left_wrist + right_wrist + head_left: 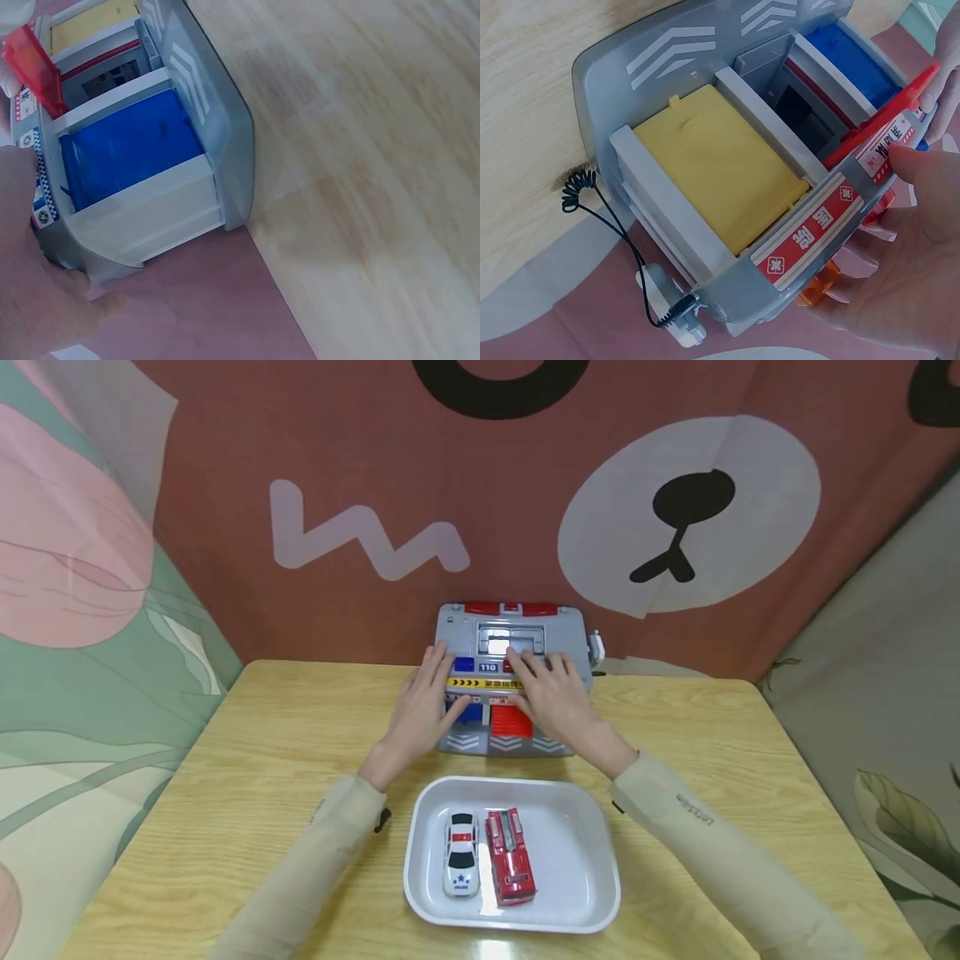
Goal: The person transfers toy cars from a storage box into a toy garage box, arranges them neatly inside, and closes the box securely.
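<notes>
A grey toy emergency garage stands at the back of the table. Its red door is tilted up, showing a dark bay behind it. The blue door and the yellow door are down. My left hand rests on the garage's left side, fingers extended and thumb near the front edge. On the roof lies my right hand, fingers spread, the index fingertip by a red button, thumb at the front edge beside the raised door. Whether the button is pressed down cannot be made out.
Nearer me, a white tray holds a white police car and a red fire truck. A small handset on a black coiled cord hangs at the garage's right side. A patterned curtain hangs behind the wooden table.
</notes>
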Demonstrator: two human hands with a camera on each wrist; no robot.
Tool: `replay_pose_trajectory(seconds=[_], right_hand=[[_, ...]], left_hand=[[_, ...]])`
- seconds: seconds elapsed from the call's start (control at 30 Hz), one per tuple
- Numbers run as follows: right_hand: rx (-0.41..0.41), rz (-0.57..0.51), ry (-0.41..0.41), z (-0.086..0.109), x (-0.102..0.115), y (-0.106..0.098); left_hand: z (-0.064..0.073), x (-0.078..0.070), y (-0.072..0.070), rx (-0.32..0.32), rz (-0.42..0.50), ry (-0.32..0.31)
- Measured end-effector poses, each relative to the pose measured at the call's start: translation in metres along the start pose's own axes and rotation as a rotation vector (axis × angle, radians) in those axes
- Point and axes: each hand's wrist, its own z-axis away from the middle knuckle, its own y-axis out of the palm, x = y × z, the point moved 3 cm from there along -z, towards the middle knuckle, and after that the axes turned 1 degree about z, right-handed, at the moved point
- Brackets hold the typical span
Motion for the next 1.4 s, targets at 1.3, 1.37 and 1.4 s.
replay_pose_trajectory(seconds=[1.3,1.37,1.4], right_hand=[[-0.104,-0.341,-0.012,0.037,0.005,-0.015],[-0.113,-0.429,-0.020,0.044,0.008,-0.017],[-0.113,-0.480,-0.023,0.048,0.010,-0.018]], left_hand=[[-0.012,0.001,0.000,0.027,-0.053,0.032],[-0.012,0.001,0.000,0.028,-0.046,0.023],[-0.011,0.001,-0.001,0.028,-0.042,0.018]])
